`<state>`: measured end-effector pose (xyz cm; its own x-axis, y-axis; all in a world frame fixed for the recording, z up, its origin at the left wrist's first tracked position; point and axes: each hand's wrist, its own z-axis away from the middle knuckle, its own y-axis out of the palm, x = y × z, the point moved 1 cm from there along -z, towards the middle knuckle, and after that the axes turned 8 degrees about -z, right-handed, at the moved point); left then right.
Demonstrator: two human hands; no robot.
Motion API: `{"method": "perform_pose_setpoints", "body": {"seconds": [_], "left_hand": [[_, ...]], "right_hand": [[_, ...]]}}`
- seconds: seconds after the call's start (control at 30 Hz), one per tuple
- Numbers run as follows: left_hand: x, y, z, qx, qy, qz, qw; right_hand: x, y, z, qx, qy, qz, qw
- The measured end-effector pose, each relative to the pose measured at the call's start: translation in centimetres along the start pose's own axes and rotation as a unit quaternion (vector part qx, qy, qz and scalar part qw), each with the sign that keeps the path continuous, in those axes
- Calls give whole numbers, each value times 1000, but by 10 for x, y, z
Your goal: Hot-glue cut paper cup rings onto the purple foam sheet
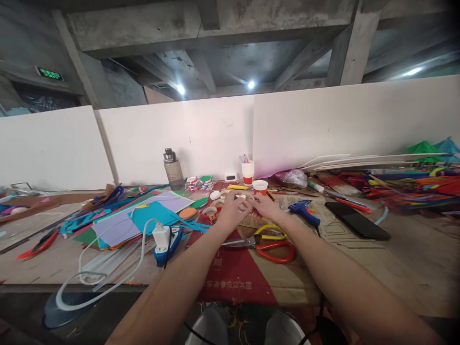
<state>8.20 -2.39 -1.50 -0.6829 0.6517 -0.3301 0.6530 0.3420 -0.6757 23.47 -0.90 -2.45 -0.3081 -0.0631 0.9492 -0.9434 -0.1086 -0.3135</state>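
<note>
My left hand and my right hand meet above the middle of the table, fingertips pinched close together. Whatever sits between the fingers is too small and covered to name. Just behind them stands a red and white paper cup. Left of my left hand are small round paper rings and white round pieces. Below the hands lie scissors with red handles and a yellow-handled tool. A blue glue gun rests to the right of my right wrist.
Coloured paper sheets and a power strip with a white charger lie left. A grey bottle and a cup of pens stand at the back before white boards. A black phone lies right, near colourful strips.
</note>
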Motion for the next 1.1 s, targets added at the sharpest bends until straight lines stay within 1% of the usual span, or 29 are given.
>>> {"method": "perform_pose_setpoints", "body": {"seconds": [0.07,0.13,0.2,0.27,0.3,0.37,0.43,0.5,0.57,0.67,0.73,0.83,0.97,1.1], "left_hand": [[1,-2,-1,-6,-5,41,999],[4,-4,-4,-26,-47,108,993],[8,-5,-6,-35,-110,199,973],[11,-4,-8,-13,-157,285,945],[12,-3,-9,5,-168,311,935],[12,-1,-9,42,-169,324,930],[10,1,-10,60,-163,310,935],[7,2,-10,48,-166,305,937],[6,2,-10,23,-176,307,935],[8,0,-10,3,-187,314,931],[12,0,-10,-11,-198,321,926],[16,0,-11,-26,-217,346,912],[15,3,-11,-16,-239,392,888],[10,4,-10,14,-255,411,875]], "right_hand": [[0,-1,-2,3,15,-15,1000],[0,-4,-3,-7,19,-24,1000],[1,-6,-3,-17,15,-29,999],[2,-6,-3,-20,6,-31,999],[3,-6,-3,-18,0,-32,999],[5,-4,-2,-10,-15,-34,999],[7,-2,1,0,-31,-36,999],[10,0,5,14,-43,-38,998],[13,3,9,31,-47,-38,998],[18,8,15,54,-52,-40,996],[21,8,17,59,-57,-47,996],[23,2,16,48,-62,-71,994],[23,-6,13,35,-48,-116,991],[21,-6,12,47,-5,-145,988]]}}
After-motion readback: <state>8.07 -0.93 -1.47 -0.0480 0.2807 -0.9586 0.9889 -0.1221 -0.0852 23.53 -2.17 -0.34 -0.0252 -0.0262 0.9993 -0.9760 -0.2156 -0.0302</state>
